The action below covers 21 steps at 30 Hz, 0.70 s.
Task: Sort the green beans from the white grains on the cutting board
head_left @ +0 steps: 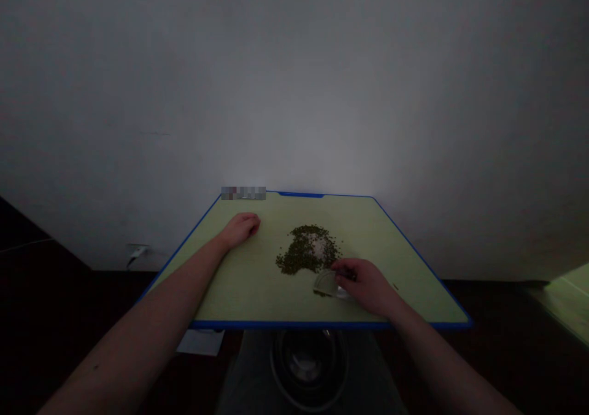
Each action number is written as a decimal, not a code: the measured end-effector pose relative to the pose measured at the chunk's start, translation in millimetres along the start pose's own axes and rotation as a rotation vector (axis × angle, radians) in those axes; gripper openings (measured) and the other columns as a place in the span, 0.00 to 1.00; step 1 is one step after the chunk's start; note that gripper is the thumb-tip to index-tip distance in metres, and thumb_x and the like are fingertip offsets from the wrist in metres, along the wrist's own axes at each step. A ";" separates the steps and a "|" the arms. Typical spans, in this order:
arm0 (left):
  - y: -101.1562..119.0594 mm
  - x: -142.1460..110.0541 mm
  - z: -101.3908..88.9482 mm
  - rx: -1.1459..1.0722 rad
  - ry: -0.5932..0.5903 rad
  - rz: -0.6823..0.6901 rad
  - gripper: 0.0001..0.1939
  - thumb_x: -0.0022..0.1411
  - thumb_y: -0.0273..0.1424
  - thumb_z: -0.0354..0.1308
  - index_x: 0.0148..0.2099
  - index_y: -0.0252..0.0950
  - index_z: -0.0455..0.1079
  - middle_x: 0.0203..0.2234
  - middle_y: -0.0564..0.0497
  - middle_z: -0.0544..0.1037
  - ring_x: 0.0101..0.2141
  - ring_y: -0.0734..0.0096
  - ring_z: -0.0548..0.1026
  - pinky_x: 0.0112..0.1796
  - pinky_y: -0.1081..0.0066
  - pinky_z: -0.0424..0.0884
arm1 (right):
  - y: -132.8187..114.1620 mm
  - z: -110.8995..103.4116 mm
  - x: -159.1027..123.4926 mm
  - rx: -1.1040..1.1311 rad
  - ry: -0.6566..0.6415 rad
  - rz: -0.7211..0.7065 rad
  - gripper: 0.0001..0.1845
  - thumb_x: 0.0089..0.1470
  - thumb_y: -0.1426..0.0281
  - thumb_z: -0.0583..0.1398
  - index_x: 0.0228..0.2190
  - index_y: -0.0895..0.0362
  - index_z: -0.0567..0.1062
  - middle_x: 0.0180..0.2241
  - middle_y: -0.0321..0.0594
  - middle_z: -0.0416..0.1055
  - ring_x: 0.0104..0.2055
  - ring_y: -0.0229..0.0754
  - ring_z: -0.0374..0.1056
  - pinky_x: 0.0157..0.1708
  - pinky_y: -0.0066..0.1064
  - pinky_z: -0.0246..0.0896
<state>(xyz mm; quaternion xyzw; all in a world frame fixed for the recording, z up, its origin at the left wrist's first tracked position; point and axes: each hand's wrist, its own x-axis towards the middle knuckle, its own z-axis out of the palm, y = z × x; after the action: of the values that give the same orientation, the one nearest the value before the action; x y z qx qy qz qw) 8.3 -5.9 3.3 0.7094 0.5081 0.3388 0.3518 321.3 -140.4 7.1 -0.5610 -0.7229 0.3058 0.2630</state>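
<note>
My right hand [359, 280] pinches a clear, half-round plastic protractor [326, 280] low over the near right part of the table. Some dark green grains lie along the protractor's straight edge. Just beyond it spreads a heap of small green beans [299, 252], with a patch of whitish grains [319, 247] in its right half. My left hand [242, 228] rests on the table to the left of the heap, fingers curled in and nothing visible in them.
The pale yellow-green table [257, 292] has a blue rim and stands against a grey wall. A shiny metal bowl [276, 366] sits on my lap below the near edge. A small dark bit [396, 287] lies right of my right hand. A charger [139, 252] is plugged into the wall at left.
</note>
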 end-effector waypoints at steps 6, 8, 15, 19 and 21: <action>-0.8 1.4 -0.1 -0.001 -0.004 0.024 0.12 0.50 0.35 0.45 0.18 0.35 0.58 0.12 0.57 0.59 0.17 0.77 0.58 0.21 0.74 0.55 | -7.1 0.4 -9.2 -0.015 -0.030 0.011 0.14 0.45 0.71 0.56 0.37 0.58 0.74 0.32 0.40 0.74 0.32 0.41 0.68 0.32 0.31 0.61; -0.6 1.0 -0.4 0.007 -0.006 0.019 0.12 0.50 0.34 0.45 0.19 0.35 0.59 0.12 0.57 0.60 0.17 0.77 0.58 0.21 0.74 0.54 | -9.8 0.7 -11.6 0.011 -0.046 0.019 0.14 0.45 0.72 0.56 0.37 0.59 0.74 0.32 0.41 0.75 0.33 0.41 0.69 0.32 0.30 0.61; 0.1 -0.2 -1.2 0.042 0.013 0.006 0.14 0.51 0.36 0.45 0.19 0.35 0.59 0.12 0.56 0.59 0.17 0.76 0.58 0.21 0.74 0.55 | -1.0 -6.1 -15.7 0.083 -0.046 0.033 0.14 0.47 0.69 0.56 0.38 0.58 0.73 0.32 0.40 0.74 0.33 0.41 0.68 0.32 0.30 0.61; -5.2 2.7 -1.2 0.054 0.010 0.014 0.14 0.52 0.36 0.45 0.19 0.35 0.59 0.12 0.56 0.60 0.17 0.76 0.59 0.21 0.74 0.55 | 11.5 -15.2 -18.2 0.064 -0.025 0.066 0.14 0.48 0.67 0.56 0.37 0.59 0.74 0.31 0.41 0.74 0.33 0.41 0.68 0.32 0.30 0.61; -7.6 4.0 -0.9 0.058 0.013 0.019 0.14 0.52 0.36 0.45 0.18 0.35 0.59 0.12 0.56 0.61 0.17 0.76 0.59 0.21 0.74 0.55 | 16.1 -17.2 -19.9 0.048 -0.024 0.066 0.14 0.48 0.67 0.56 0.37 0.59 0.74 0.31 0.41 0.74 0.32 0.41 0.68 0.31 0.30 0.61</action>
<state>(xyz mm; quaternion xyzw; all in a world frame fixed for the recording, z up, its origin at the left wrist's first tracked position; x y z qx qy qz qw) 4.9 -0.2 -2.1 0.7219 0.5132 0.3320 0.3246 348.8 -154.2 6.1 -0.5745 -0.6996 0.3382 0.2573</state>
